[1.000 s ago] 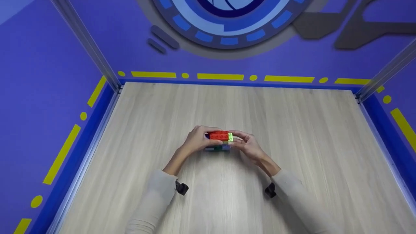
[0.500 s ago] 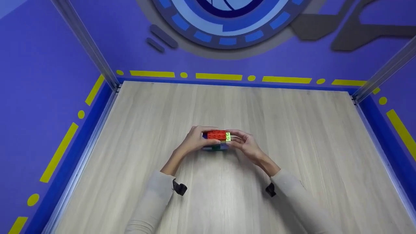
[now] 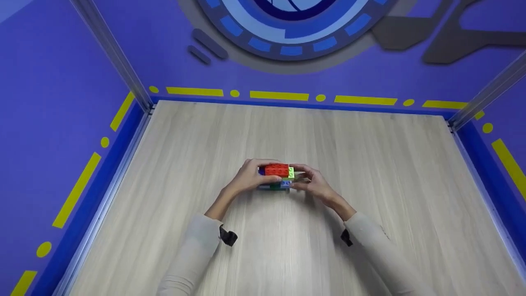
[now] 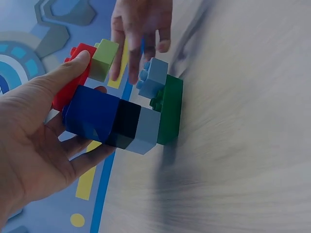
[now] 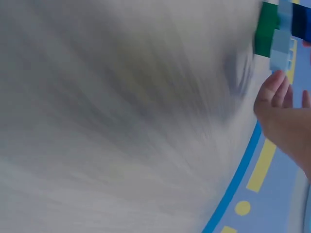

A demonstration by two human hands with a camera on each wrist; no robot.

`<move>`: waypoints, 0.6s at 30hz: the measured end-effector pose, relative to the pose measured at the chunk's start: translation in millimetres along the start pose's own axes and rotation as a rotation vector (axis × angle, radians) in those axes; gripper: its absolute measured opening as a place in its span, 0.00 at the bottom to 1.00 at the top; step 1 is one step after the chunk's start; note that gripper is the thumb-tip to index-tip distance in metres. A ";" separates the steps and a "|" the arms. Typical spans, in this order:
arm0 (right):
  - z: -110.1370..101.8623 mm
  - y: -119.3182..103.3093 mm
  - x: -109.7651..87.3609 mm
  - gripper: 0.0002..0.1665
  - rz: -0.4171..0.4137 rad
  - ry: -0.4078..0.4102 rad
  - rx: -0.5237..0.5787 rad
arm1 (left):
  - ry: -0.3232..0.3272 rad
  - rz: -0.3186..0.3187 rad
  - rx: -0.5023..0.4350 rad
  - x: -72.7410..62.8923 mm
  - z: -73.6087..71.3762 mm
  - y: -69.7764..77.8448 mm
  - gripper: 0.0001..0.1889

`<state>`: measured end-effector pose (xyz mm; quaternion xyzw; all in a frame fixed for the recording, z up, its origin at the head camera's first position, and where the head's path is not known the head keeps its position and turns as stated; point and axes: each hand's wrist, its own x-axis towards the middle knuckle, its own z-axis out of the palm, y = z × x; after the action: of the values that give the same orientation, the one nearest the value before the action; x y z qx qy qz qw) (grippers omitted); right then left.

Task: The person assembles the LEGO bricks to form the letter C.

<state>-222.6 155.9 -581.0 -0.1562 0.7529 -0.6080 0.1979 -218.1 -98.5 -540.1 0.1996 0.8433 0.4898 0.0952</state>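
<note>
A toy building-brick structure stands near the middle of the table. A green brick (image 4: 171,109) forms its base, with light blue bricks (image 4: 153,77) above it. Dark blue bricks (image 4: 92,112) make a column on the left, topped by a long red brick (image 3: 276,169). The lime brick (image 3: 291,172) sits at the red one's right end. My left hand (image 3: 249,176) grips the upper structure, thumb on the near side of the red brick. My right hand (image 3: 314,183) is at the right end, fingers extended, thumb beside the light blue brick; whether it touches is unclear.
The wood-grain table (image 3: 263,246) is bounded by a blue back wall (image 3: 353,78) and side walls. Metal posts (image 3: 119,61) rise at the corners. Black wrist straps (image 3: 228,236) show at both sleeves.
The right thumb has come down from the front of the lime brick to beside the light blue brick, and the right fingers have loosened. The left hand keeps its grip.
</note>
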 end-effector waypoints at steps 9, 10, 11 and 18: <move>14.7 2.0 5.6 0.32 0.005 0.018 -0.279 | -0.036 0.015 -0.058 -10.4 -9.8 -18.0 0.35; 15.8 2.2 5.9 0.31 0.002 0.021 -0.294 | -0.028 0.003 -0.067 -12.3 -9.7 -20.7 0.33; 16.9 2.3 6.2 0.30 0.006 0.027 -0.299 | -0.020 -0.007 -0.082 -14.1 -9.6 -23.3 0.30; 28.0 4.8 9.8 0.30 -0.007 0.055 -0.337 | 0.016 -0.016 -0.168 -26.6 -9.2 -37.0 0.25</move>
<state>-217.5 128.4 -591.9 -0.1731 0.8487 -0.4779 0.1463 -206.4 -133.4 -568.4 0.1804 0.8017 0.5594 0.1086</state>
